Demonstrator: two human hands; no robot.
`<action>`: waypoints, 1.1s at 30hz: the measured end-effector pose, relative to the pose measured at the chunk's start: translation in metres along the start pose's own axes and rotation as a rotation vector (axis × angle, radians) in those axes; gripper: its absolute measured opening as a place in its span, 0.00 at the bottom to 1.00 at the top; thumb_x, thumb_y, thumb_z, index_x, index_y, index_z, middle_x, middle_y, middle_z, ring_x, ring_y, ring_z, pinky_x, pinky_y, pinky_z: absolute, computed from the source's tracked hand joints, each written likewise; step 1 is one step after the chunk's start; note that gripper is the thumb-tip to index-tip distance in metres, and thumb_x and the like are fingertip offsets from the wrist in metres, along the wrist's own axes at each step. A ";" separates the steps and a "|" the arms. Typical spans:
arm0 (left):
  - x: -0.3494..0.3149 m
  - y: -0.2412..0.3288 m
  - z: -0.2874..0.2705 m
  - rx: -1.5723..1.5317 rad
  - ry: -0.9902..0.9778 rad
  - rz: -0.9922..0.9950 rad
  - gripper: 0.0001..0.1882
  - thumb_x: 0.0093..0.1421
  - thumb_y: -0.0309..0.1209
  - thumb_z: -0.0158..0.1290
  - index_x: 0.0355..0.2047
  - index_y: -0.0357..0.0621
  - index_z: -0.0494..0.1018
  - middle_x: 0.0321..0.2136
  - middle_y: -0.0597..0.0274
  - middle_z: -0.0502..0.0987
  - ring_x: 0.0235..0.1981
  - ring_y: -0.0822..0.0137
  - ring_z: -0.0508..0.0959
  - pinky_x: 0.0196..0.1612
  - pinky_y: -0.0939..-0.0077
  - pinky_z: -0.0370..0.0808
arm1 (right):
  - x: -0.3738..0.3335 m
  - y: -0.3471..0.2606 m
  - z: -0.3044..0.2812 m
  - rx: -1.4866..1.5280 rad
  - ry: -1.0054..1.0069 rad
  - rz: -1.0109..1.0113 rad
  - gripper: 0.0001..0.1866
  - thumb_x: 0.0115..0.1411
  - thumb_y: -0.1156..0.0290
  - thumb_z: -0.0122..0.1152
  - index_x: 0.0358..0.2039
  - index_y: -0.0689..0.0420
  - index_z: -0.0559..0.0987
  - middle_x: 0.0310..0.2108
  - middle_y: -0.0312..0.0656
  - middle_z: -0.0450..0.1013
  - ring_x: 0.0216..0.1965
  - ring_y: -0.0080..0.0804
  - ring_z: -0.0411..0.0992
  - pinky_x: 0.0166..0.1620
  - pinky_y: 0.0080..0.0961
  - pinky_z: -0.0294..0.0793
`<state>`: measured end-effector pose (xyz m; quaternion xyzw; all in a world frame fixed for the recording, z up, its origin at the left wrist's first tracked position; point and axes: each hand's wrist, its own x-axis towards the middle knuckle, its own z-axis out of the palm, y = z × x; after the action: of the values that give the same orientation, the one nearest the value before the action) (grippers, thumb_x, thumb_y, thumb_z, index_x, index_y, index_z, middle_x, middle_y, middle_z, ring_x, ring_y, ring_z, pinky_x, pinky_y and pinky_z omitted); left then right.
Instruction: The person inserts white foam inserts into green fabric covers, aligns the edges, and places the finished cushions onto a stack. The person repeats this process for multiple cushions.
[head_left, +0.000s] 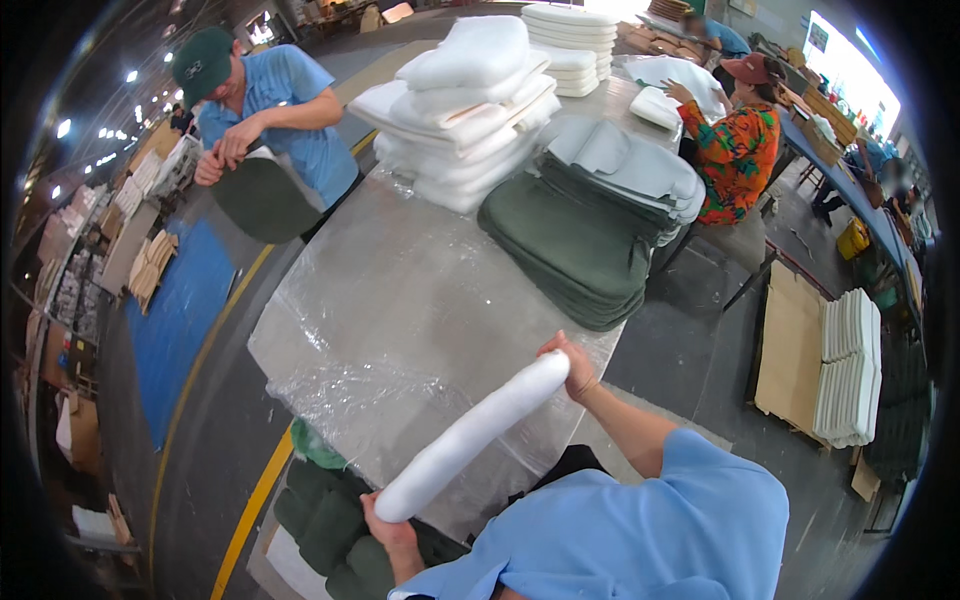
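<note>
White foam pad [470, 435] held edge-on over the near edge of the plastic-covered table [400, 300], left hand [385, 525] clamped on its lower end, right hand [575, 365] clamped on its upper end, green covers [575, 245] stacked at the right edge, white pads [465, 110] piled beyond

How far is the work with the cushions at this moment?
Looks done: a stack of green covered cushions lies on the plastic-wrapped table. In hand: the left hand and right hand grip the two ends of one white foam pad, seen edge-on and not yet in a cover. Left: a pile of bare white foam pads waits behind.
</note>
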<state>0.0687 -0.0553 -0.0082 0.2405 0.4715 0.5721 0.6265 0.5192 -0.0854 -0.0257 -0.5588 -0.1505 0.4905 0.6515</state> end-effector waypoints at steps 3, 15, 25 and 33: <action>0.006 0.025 -0.003 0.302 -0.048 -0.029 0.29 0.79 0.51 0.41 0.53 0.34 0.76 0.45 0.53 0.82 0.47 0.62 0.79 0.55 0.62 0.73 | 0.006 0.004 0.000 0.018 0.005 -0.025 0.32 0.75 0.41 0.50 0.37 0.60 0.84 0.33 0.38 0.80 0.35 0.28 0.77 0.42 0.29 0.76; -0.048 0.053 0.193 1.737 -0.738 0.710 0.44 0.49 0.38 0.73 0.67 0.43 0.69 0.56 0.48 0.77 0.56 0.47 0.77 0.63 0.50 0.67 | 0.037 -0.046 -0.023 -0.580 -0.262 -0.167 0.19 0.72 0.54 0.60 0.42 0.58 0.86 0.37 0.39 0.82 0.39 0.31 0.79 0.45 0.32 0.77; -0.041 0.018 0.186 1.782 -0.575 0.635 0.35 0.47 0.38 0.72 0.57 0.47 0.75 0.43 0.54 0.81 0.46 0.48 0.79 0.51 0.51 0.70 | 0.180 -0.109 -0.025 -1.443 0.276 -0.436 0.15 0.64 0.58 0.68 0.44 0.53 0.88 0.53 0.44 0.78 0.59 0.51 0.72 0.59 0.44 0.76; -0.058 0.012 0.178 1.722 -0.523 0.754 0.33 0.48 0.38 0.71 0.56 0.48 0.76 0.42 0.57 0.81 0.44 0.52 0.80 0.49 0.55 0.69 | 0.186 -0.134 -0.049 -1.461 0.295 -0.294 0.15 0.69 0.56 0.60 0.43 0.54 0.86 0.47 0.49 0.81 0.53 0.52 0.79 0.55 0.48 0.78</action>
<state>0.2232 -0.0646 0.0982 0.8706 0.4663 0.1233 0.0973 0.7068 0.0505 0.0095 -0.8822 -0.4213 0.0944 0.1879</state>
